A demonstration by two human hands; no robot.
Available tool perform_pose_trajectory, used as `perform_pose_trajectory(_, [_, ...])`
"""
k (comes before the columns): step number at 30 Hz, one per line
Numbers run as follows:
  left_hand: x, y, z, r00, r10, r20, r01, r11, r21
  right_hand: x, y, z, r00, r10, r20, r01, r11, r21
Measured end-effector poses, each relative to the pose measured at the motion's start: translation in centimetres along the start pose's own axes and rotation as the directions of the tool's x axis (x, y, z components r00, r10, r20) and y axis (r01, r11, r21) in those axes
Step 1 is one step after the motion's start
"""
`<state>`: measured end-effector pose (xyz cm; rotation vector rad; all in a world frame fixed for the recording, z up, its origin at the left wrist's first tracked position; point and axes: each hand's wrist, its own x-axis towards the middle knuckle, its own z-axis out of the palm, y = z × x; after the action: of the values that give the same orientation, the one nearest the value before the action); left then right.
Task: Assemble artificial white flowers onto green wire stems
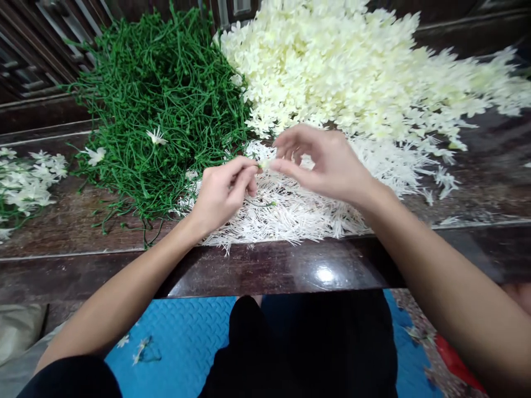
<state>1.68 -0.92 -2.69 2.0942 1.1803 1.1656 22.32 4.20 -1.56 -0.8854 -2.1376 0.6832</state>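
My left hand (228, 190) is closed in a pinch on a green stem, whose tip (260, 165) pokes out between thumb and forefinger. Right beside that tip, my right hand (321, 163) is slightly blurred, its fingers curved and apart from the thumb. A small pale piece shows at its thumb tip; whether the thumb holds it is unclear. Below both hands lies a heap of thin white stamen-like pieces (290, 213). Behind to the left rises a tangled pile of green stems (161, 94), and behind to the right a large pile of cream-white petals (332, 66).
The dark wooden surface (265, 271) has its front edge close to my legs. At the far left lies a group of white flowers (27, 182). A blue mat (186, 342) covers the floor, with a few fallen flowers on it. A red object (456, 362) is at the lower right.
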Motion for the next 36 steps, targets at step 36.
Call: perform_pose_trajectory(36, [0.6,0.5,0.0,0.899,-0.433,0.061,0.379,0.703,-0.602,0.0,-1.2,0.0,0.983,0.149,0.104,-0.179,0.890,0.420])
